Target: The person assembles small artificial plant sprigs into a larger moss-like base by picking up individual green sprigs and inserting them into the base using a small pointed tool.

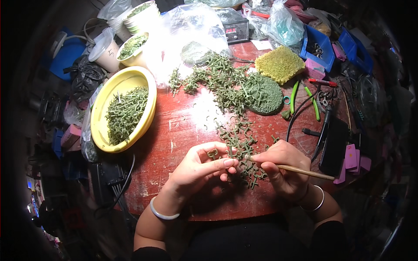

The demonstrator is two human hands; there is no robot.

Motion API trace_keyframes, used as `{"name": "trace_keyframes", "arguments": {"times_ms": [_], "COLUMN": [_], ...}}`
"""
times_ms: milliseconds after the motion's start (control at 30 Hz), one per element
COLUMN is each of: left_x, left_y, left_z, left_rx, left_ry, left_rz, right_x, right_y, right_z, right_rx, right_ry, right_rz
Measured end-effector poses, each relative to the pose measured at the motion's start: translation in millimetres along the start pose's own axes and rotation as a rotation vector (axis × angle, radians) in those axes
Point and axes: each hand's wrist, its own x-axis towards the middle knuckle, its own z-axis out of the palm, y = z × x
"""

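My left hand (191, 167) is closed, thumb against fingers, pinching a small green hook-shaped piece (212, 153) near the table's front edge. Just to its right, my right hand (287, 165) grips a thin wooden-handled tool (307, 172) like a pen. The tool's tip points toward the left fingertips; whether it touches the piece I cannot tell. Beneath and beyond both hands lies a loose scatter of similar green pieces (239, 137). This scatter runs back into a larger heap (217, 71) beside a round green textured pad (265, 96).
A yellow basin (150, 93) with many green pieces stands at left, white tubs (116, 54) behind it. A yellow sponge-like block (280, 64), green-handled pliers (294, 98), a black phone-like slab (334, 145) and blue bins (316, 45) lie at right. A small display box (234, 26) sits at the back.
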Motion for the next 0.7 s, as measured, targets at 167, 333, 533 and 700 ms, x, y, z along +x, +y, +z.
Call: {"name": "trace_keyframes", "arguments": {"times_ms": [167,333,533,700], "left_x": [0.1,0.6,1.2,-0.1], "left_y": [0.1,-0.9,0.1,0.5], "left_z": [-1.4,-4.6,-3.0,-2.4], "left_rx": [0.001,-0.119,-0.093,-0.089], "left_ry": [-0.004,-0.029,-0.021,-0.021], "left_rz": [0.000,0.015,0.003,0.006], "right_x": [-2.4,-2.2,1.9,2.9], "right_y": [0.9,2.4,4.3,2.8], "right_z": [-0.3,-4.3,-0.9,-1.9], "right_rx": [0.065,0.189,0.107,0.098], "right_ry": [0.019,0.071,0.010,-0.030], "right_rz": [0.041,0.127,0.059,0.077]}}
